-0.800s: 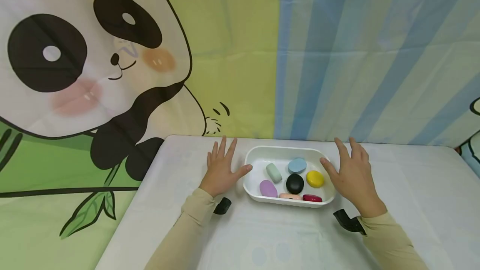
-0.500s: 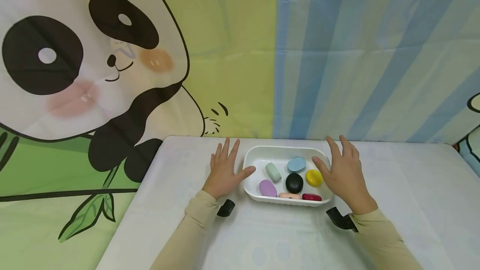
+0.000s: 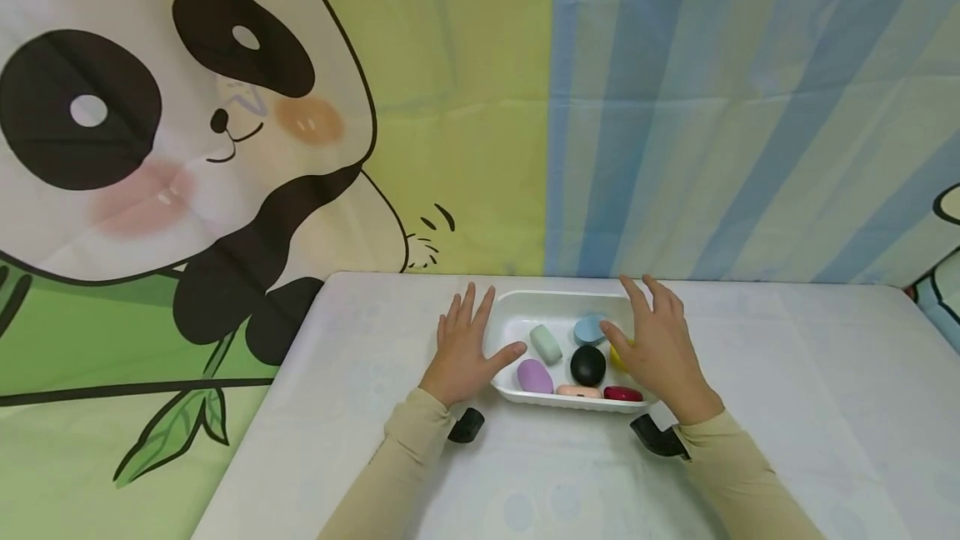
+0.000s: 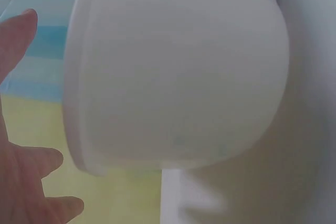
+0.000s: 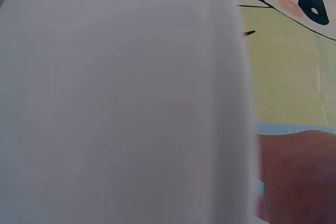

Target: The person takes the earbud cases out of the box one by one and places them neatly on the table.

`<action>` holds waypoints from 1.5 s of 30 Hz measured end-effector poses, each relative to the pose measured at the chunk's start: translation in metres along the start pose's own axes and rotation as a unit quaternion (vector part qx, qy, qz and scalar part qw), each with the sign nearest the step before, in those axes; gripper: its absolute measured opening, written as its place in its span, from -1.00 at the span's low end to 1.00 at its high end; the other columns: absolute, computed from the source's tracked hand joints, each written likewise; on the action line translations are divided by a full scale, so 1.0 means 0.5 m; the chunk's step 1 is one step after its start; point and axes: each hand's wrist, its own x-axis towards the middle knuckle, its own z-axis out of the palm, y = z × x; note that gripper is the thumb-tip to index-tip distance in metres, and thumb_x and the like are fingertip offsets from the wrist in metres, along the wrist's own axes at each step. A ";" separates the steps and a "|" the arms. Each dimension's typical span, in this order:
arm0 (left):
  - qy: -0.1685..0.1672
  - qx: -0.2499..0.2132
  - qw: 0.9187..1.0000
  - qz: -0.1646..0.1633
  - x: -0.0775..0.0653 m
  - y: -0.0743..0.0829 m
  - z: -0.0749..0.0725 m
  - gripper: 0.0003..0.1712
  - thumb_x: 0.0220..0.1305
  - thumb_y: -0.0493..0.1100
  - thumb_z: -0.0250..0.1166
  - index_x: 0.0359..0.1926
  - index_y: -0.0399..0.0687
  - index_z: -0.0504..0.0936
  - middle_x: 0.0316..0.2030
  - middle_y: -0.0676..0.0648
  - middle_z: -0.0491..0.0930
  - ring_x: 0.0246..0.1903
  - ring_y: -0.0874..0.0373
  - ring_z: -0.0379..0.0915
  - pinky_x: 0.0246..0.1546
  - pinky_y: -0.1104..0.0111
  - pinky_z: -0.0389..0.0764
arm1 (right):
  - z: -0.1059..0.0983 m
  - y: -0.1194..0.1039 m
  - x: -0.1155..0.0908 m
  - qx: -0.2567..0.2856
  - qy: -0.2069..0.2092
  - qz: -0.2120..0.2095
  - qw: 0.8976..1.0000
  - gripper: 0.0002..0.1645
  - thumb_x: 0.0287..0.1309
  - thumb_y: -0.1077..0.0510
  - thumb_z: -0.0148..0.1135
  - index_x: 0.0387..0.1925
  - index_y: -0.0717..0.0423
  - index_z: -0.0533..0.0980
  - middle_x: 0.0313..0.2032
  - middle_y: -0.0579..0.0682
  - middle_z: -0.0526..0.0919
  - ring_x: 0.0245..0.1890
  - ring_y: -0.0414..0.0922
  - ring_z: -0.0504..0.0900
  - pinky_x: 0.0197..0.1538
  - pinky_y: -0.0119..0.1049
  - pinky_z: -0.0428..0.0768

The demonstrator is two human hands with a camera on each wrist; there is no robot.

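A white oval-cornered tray (image 3: 570, 404) sits on the table with several smooth, pebble-like pieces inside. Among them are a black round one (image 3: 588, 366), a purple oval (image 3: 534, 376), a pale green cylinder (image 3: 546, 344), a blue one (image 3: 588, 329), a peach one (image 3: 579, 391) and a red one (image 3: 622, 393). My left hand (image 3: 461, 357), fingers spread, is at the tray's left end, thumb over the rim. My right hand (image 3: 662, 357) overlaps the right end and partly hides a yellow piece (image 3: 617, 358). In both wrist views the tray's outer wall (image 4: 178, 77) fills much of the frame.
The white-covered table (image 3: 810, 373) extends on both sides of the tray. Behind it hangs a printed curtain (image 3: 480, 107) with a panda and blue stripes. A black wrist mount (image 3: 467, 426) shows at the left cuff, another black mount (image 3: 658, 437) at the right.
Both hands have moved inward toward the tray, the right hand moving left over its right end and the left hand moving right. The tray and its pieces stay in place.
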 end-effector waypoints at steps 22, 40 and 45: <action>-0.018 -0.018 1.000 0.002 -0.010 0.002 0.047 0.14 0.27 0.41 0.22 0.63 0.09 -0.13 0.60 -0.15 -0.27 0.55 -0.24 -0.35 0.45 -0.20 -0.22 | 0.070 -0.020 0.014 -0.014 0.018 -0.063 0.998 -0.35 0.15 0.10 0.47 0.21 0.34 0.50 0.06 0.42 0.54 0.09 0.38 0.48 0.23 0.24 0.36; -0.017 -0.035 0.999 0.005 -0.011 0.004 0.050 0.13 0.28 0.42 0.21 0.63 0.07 -0.10 0.60 -0.19 -0.23 0.53 -0.28 -0.31 0.44 -0.23 -0.18 | 0.097 -0.026 0.004 -0.031 -0.053 -0.044 0.997 -0.46 0.26 0.14 0.36 0.22 0.24 0.52 0.15 0.35 0.47 0.11 0.36 0.46 0.02 0.23 0.56; -0.014 -0.043 0.999 0.007 -0.011 0.002 0.051 0.13 0.28 0.40 0.23 0.62 0.05 -0.08 0.59 -0.21 -0.21 0.53 -0.30 -0.31 0.43 -0.25 -0.16 | 0.099 -0.026 0.002 -0.068 -0.051 -0.072 0.994 -0.57 0.24 0.29 0.31 0.16 0.18 0.58 0.14 0.37 0.47 0.09 0.39 0.46 -0.09 0.20 0.61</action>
